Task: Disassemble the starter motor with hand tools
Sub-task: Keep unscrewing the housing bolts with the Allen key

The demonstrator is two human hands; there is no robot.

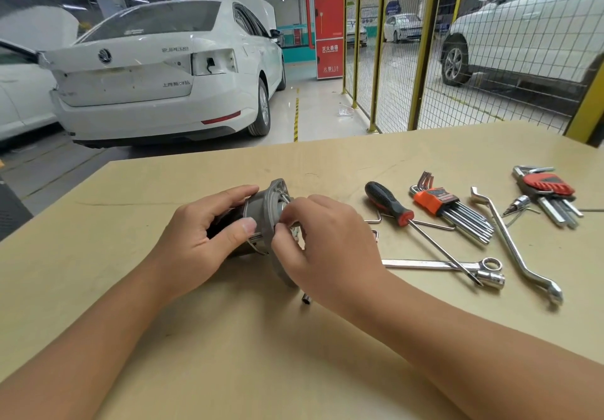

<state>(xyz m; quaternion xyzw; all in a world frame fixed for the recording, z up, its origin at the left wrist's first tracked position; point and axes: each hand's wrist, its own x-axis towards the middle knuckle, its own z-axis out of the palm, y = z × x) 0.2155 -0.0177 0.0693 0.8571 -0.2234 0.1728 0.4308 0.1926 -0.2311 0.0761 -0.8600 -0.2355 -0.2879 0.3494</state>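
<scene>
The left hand (202, 240) is gripping the starter motor (261, 220) on the table (163, 289) while the right hand (322, 240) is pinching a fastener at its end housing, risking the small part slipping loose and rolling away.

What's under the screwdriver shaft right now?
The screwdriver shaft crosses over a thin bent rod, and its tip lies across the socket-end wrench. The wrench's left end is hidden behind the right hand.

Tools crowd the right; left lies open
Bare counter (98, 256) fills lower and left frame; screwdriver (390, 205), hex keys (454, 212) and wrenches (510, 243) block the right.
</scene>
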